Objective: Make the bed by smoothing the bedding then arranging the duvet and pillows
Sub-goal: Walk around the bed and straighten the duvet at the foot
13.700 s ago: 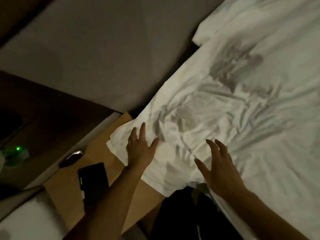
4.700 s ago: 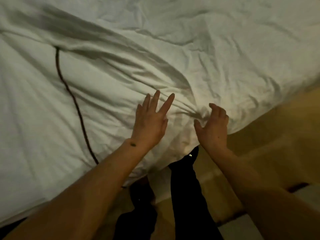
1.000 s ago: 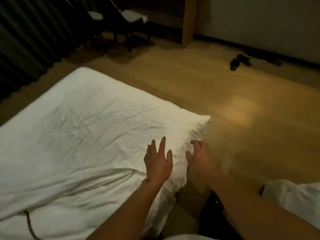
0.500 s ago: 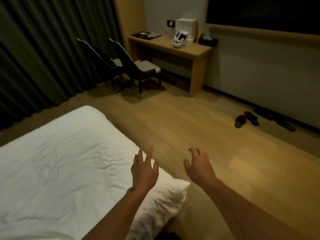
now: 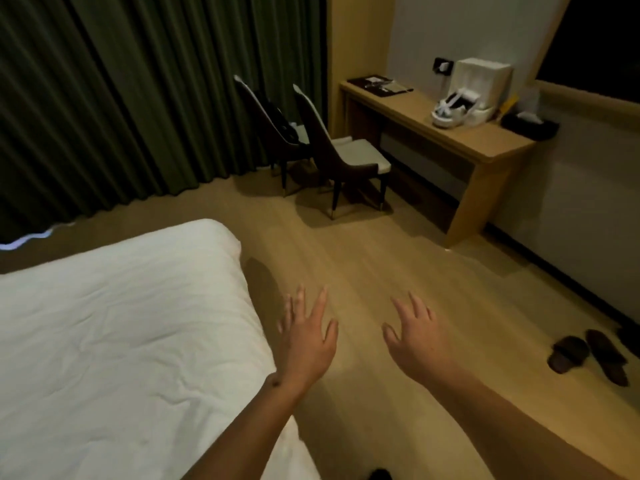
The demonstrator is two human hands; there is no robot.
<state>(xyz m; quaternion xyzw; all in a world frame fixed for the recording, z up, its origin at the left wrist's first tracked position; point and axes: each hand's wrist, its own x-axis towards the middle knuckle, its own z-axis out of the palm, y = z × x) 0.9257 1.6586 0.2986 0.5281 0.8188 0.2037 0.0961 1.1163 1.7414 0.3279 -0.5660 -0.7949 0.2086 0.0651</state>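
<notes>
Single head cam, wide-angle, standing height, facing forward and down. Both forearms enter from bottom edge, close to lens. Bed corner [image 5: 145, 327] fills lower left; desk [image 5: 460, 140] far, upper right; curtain [image 5: 121, 91] far, upper left.

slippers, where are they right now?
In the head view the slippers lie on the wood floor at the far right, near the wall, right of the right hand and on the near side of the desk.
</notes>
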